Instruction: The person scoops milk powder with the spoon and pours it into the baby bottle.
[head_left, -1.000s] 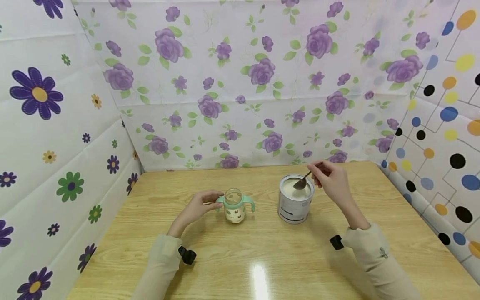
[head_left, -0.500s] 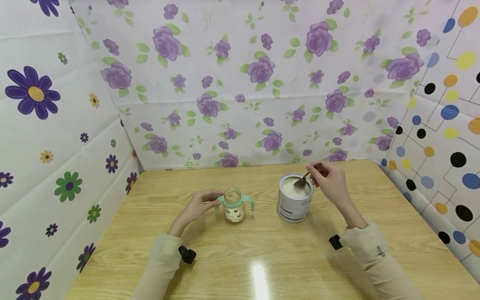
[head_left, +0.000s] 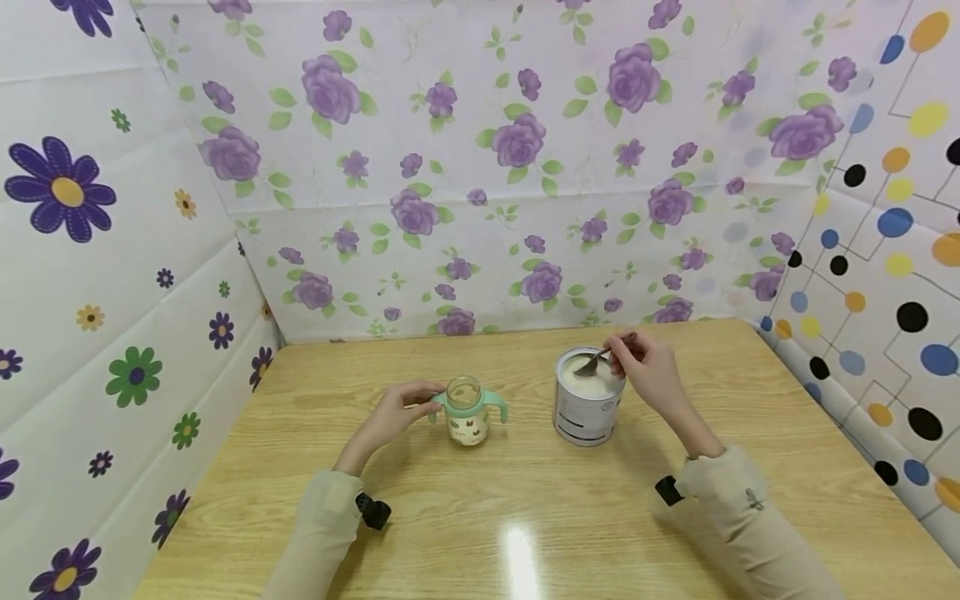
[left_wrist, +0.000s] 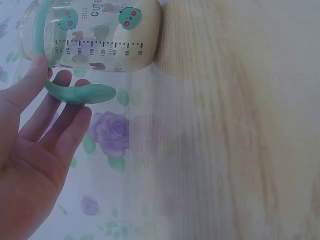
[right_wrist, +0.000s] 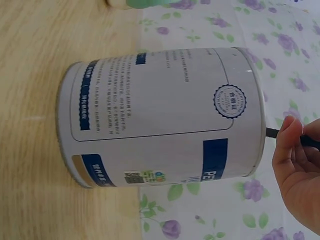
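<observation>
My left hand holds one green side handle of a clear baby bottle, thumb at the top of the handle and fingers behind it. The bottle stands upright and uncapped on the table, with pale contents in its lower part. To its right is an open can of cream-coloured powder. Pinched in my right hand, a dark spoon slants down into the can's mouth, its bowl at the powder. The right wrist view shows only a short piece of the spoon's handle beyond the can's rim.
Both things stand on a light wooden table, with bare wood between them and in front. A flowered cloth hangs behind the table. More patterned cloth hangs at the left and right sides.
My right hand has moved slightly left and tipped the spoon flatter, its bowl shifting left over the powder. The left hand and the bottle stay in place.
</observation>
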